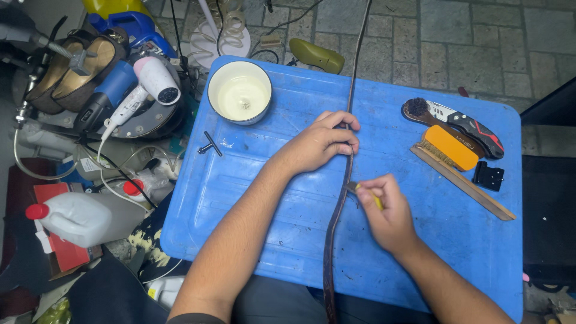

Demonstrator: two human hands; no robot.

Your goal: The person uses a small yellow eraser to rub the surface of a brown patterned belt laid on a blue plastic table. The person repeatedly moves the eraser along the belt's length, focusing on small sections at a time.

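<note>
A long, narrow dark brown leather strap [333, 228] runs from the far edge of the blue plastic lid [252, 198] down toward me. My left hand [318, 144] pinches the strap against the lid near its middle. Just below it, my right hand [387, 213] grips a small yellow-handled brush whose tip touches the strap's edge. A white bowl of pale liquid [240, 91] stands at the far left of the lid.
On the right of the lid lie a folding knife [471, 127], an orange brush [449, 147], a wooden ruler [465, 183] and a small black hinge [488, 176]. A black T-shaped key [210, 144] lies left. A hair dryer [144, 90], shoes and a white jug [81, 219] crowd the floor at left.
</note>
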